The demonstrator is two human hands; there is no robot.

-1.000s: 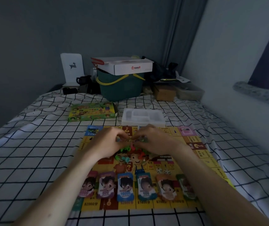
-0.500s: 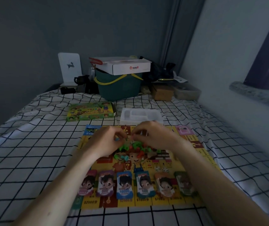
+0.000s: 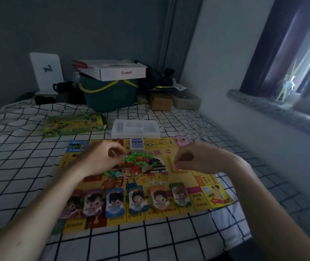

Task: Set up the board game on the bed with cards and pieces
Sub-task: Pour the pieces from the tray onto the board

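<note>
Spread flat mid-bed, game board [image 3: 203,187] with six character cards [image 3: 136,198] ranked along its near edge for dealing; left hand [image 3: 101,161] curled over the central piece pile [image 3: 139,160], contents unclear; right hand [image 3: 197,159] pinching a pale yellow stack [image 3: 172,163], seemingly sorting.

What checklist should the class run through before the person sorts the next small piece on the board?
1. Game board flat on the bed: ok.
2. Pile of small pieces within reach: ok.
3. Left hand over the pile: ok; grip cannot tell.
4. Right hand free: not ok, it pinches a small pink piece.
5. Character cards in a row at the near edge: ok.
6. Dice on the board: ok.
</note>
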